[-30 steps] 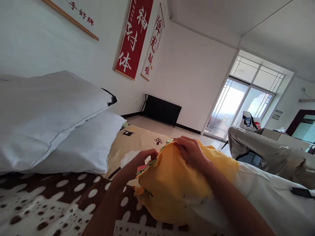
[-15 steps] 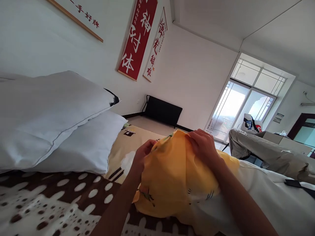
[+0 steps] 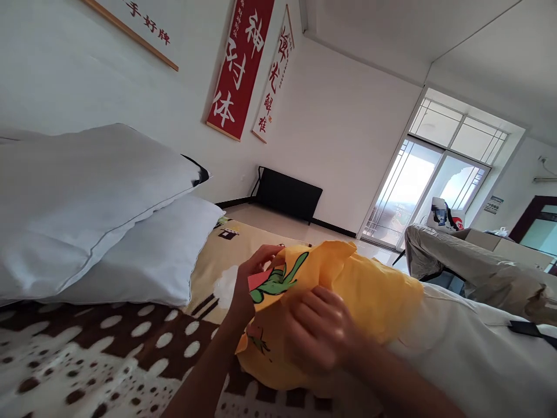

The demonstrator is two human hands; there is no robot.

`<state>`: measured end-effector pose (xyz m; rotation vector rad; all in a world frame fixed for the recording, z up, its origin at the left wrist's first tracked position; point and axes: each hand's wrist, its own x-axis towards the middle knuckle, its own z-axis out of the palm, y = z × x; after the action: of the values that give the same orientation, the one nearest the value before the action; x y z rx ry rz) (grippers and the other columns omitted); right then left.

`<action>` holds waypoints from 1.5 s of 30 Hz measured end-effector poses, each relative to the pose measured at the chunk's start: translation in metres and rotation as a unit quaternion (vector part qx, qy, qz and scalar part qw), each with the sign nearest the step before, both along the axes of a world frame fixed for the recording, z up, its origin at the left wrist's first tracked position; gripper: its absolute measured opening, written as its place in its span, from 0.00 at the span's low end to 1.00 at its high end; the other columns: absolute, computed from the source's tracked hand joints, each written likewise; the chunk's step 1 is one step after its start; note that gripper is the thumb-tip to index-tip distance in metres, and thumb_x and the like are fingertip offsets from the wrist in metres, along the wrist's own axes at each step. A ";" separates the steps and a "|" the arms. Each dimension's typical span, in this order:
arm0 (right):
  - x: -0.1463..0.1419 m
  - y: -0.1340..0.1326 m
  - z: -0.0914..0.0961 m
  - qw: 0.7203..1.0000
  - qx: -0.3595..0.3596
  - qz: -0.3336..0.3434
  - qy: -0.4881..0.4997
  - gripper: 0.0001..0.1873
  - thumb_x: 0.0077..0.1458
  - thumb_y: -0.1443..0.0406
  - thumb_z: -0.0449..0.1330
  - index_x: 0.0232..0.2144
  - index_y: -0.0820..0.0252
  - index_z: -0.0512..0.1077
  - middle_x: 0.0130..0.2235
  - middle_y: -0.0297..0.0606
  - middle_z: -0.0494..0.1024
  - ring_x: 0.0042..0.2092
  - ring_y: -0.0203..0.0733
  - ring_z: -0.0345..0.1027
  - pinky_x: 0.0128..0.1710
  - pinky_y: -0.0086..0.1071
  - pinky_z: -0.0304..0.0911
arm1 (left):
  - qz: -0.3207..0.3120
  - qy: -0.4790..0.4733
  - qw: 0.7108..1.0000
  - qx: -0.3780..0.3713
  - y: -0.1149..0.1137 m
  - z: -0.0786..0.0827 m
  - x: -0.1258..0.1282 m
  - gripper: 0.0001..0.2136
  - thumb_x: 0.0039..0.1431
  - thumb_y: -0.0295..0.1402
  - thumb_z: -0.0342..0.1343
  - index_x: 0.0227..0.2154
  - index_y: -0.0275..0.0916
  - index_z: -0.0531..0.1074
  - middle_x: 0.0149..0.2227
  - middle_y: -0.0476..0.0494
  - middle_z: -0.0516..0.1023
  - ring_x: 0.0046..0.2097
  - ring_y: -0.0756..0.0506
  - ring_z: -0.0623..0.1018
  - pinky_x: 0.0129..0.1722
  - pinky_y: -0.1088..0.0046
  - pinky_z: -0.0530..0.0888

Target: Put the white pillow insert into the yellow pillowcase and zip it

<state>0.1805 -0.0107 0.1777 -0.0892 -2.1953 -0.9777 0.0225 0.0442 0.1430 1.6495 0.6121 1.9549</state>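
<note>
A yellow pillowcase [image 3: 369, 290] with a printed green plant covers the far end of a white pillow [image 3: 470, 342], whose bare part extends to the right. My left hand [image 3: 255, 276] is closed on the case's left edge, its fingertips partly hidden behind the cloth. Against the near side of the yellow cloth, my right hand [image 3: 319, 328] is curled into a fist and slightly blurred, with a fold of the fabric gripped in it. The pillowcase is bunched and creased between the two hands.
Two white pillows [image 3: 122, 203] are stacked at the left on a brown-and-white spotted blanket [image 3: 130, 348]. Beyond lies a beige printed sheet [image 3: 221, 261]. A black folded frame [image 3: 287, 194] leans by the far wall. Plastic-wrapped furniture [image 3: 465, 267] stands at the right, near a glass door [image 3: 404, 186].
My right hand has come down and toward me from the case's top edge, its fingers now curled in. The cloth's top has folded over, showing the green print. My left hand keeps its place.
</note>
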 end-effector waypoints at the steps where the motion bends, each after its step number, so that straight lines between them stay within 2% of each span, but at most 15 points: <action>1: 0.001 0.006 0.001 1.000 -0.023 0.004 0.021 0.10 0.54 0.70 0.51 0.21 0.57 0.64 0.18 0.32 0.59 0.21 0.35 0.50 0.21 0.34 0.45 | -0.017 -0.001 1.000 0.008 -0.001 0.000 -0.001 0.07 0.54 0.32 0.55 0.36 0.37 0.72 0.36 0.45 0.72 0.37 0.47 0.70 0.36 0.72 0.66; 5: 0.009 0.029 0.005 0.992 -0.074 0.051 0.090 0.13 0.57 0.67 0.45 0.21 0.56 0.59 0.18 0.33 0.60 0.22 0.36 0.53 0.22 0.33 0.51 | -0.057 0.061 0.994 0.076 -0.001 0.001 -0.002 0.07 0.56 0.32 0.56 0.36 0.38 0.74 0.36 0.43 0.71 0.40 0.46 0.70 0.40 0.71 0.67; 9: 0.007 0.033 0.001 0.981 -0.138 0.019 0.138 0.08 0.55 0.70 0.47 0.26 0.56 0.62 0.21 0.34 0.64 0.25 0.37 0.59 0.24 0.31 0.54 | -0.023 0.096 0.992 0.073 -0.003 0.003 0.003 0.05 0.57 0.32 0.56 0.36 0.38 0.73 0.31 0.46 0.69 0.35 0.49 0.68 0.36 0.73 0.67; 12: 0.002 0.028 -0.004 0.965 -0.189 -0.010 0.181 0.06 0.54 0.72 0.50 0.30 0.57 0.63 0.24 0.34 0.66 0.27 0.37 0.61 0.26 0.30 0.56 | -0.020 0.107 0.993 0.052 -0.007 0.006 0.004 0.07 0.58 0.35 0.54 0.35 0.37 0.73 0.32 0.45 0.69 0.35 0.48 0.69 0.35 0.73 0.68; 14: 0.000 0.026 -0.005 0.959 -0.186 -0.027 0.214 0.06 0.54 0.72 0.51 0.32 0.57 0.64 0.26 0.34 0.67 0.29 0.37 0.62 0.29 0.31 0.56 | -0.029 0.123 0.991 0.033 -0.010 0.007 0.004 0.09 0.59 0.37 0.52 0.34 0.37 0.72 0.32 0.45 0.69 0.34 0.49 0.68 0.34 0.74 0.68; 17: 0.000 0.026 -0.003 0.960 -0.123 -0.073 0.240 0.05 0.54 0.71 0.52 0.35 0.57 0.64 0.28 0.35 0.69 0.31 0.39 0.61 0.34 0.34 0.56 | -0.057 0.138 0.989 -0.008 -0.012 0.008 0.002 0.11 0.59 0.40 0.51 0.35 0.37 0.71 0.30 0.47 0.67 0.32 0.50 0.67 0.29 0.77 0.66; 19: 0.001 0.027 0.000 0.957 -0.093 -0.116 0.250 0.06 0.54 0.69 0.53 0.37 0.58 0.64 0.31 0.38 0.70 0.33 0.41 0.61 0.37 0.37 0.55 | -0.081 0.136 0.987 -0.023 -0.011 0.006 0.002 0.12 0.59 0.41 0.51 0.34 0.37 0.71 0.29 0.48 0.67 0.31 0.50 0.67 0.28 0.77 0.65; 22: 0.002 0.026 0.003 0.952 -0.107 -0.146 0.247 0.03 0.55 0.69 0.52 0.33 0.58 0.64 0.31 0.38 0.71 0.34 0.41 0.60 0.38 0.38 0.53 | -0.095 0.118 0.988 -0.022 -0.006 0.004 0.001 0.13 0.58 0.42 0.52 0.30 0.36 0.71 0.27 0.48 0.66 0.31 0.50 0.66 0.28 0.77 0.64; 27: 0.004 0.016 0.007 0.960 -0.210 -0.100 0.155 0.08 0.54 0.71 0.50 0.24 0.58 0.62 0.25 0.35 0.66 0.30 0.38 0.57 0.34 0.34 0.55 | -0.096 0.069 0.993 -0.007 0.000 0.003 -0.004 0.14 0.57 0.43 0.53 0.26 0.35 0.71 0.24 0.49 0.65 0.25 0.52 0.64 0.24 0.77 0.62; 31: 0.005 0.010 0.008 0.955 -0.257 -0.092 0.113 0.08 0.56 0.71 0.50 0.27 0.58 0.66 0.28 0.35 0.69 0.32 0.37 0.59 0.35 0.32 0.57 | -0.057 0.063 0.996 0.026 -0.006 0.007 -0.008 0.13 0.56 0.42 0.54 0.26 0.35 0.71 0.26 0.45 0.69 0.29 0.49 0.69 0.27 0.75 0.66; 36: 0.000 0.012 0.004 0.981 -0.143 -0.056 0.120 0.13 0.56 0.73 0.50 0.21 0.58 0.62 0.23 0.34 0.66 0.29 0.36 0.56 0.30 0.31 0.54 | 0.090 0.109 0.982 0.124 -0.018 0.013 -0.010 0.08 0.57 0.36 0.55 0.28 0.38 0.76 0.29 0.44 0.72 0.33 0.48 0.72 0.34 0.72 0.70; 38: -0.003 0.012 0.003 0.985 -0.120 -0.055 0.110 0.13 0.55 0.74 0.50 0.21 0.58 0.61 0.23 0.34 0.66 0.28 0.36 0.55 0.30 0.31 0.53 | 0.122 0.115 0.975 0.148 -0.019 0.014 -0.009 0.07 0.56 0.35 0.55 0.28 0.40 0.77 0.30 0.44 0.72 0.34 0.48 0.72 0.34 0.73 0.70; 41: -0.004 0.012 0.003 0.983 -0.122 -0.065 0.123 0.12 0.56 0.74 0.51 0.23 0.59 0.63 0.24 0.34 0.67 0.28 0.35 0.55 0.30 0.32 0.52 | 0.140 0.091 0.978 0.124 -0.020 0.014 -0.005 0.06 0.54 0.36 0.58 0.29 0.40 0.74 0.28 0.48 0.69 0.30 0.50 0.69 0.30 0.75 0.69; 43: -0.003 0.014 0.002 0.978 -0.127 -0.071 0.151 0.12 0.56 0.73 0.51 0.22 0.59 0.62 0.23 0.34 0.67 0.28 0.35 0.55 0.30 0.32 0.52 | 0.164 0.071 0.980 0.089 -0.021 0.013 -0.002 0.08 0.52 0.37 0.59 0.25 0.39 0.71 0.24 0.51 0.66 0.26 0.51 0.66 0.29 0.75 0.68; 45: -0.001 0.017 0.002 0.973 -0.131 -0.069 0.176 0.12 0.57 0.72 0.51 0.22 0.59 0.62 0.23 0.34 0.67 0.28 0.36 0.56 0.30 0.32 0.52 | 0.151 0.088 0.981 0.086 -0.023 0.012 -0.003 0.10 0.55 0.36 0.57 0.22 0.38 0.69 0.23 0.50 0.67 0.27 0.51 0.67 0.29 0.74 0.68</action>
<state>0.1797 0.0065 0.1796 -0.5066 -1.9918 -0.6770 0.0199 0.0214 0.1547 1.9463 0.8221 2.1378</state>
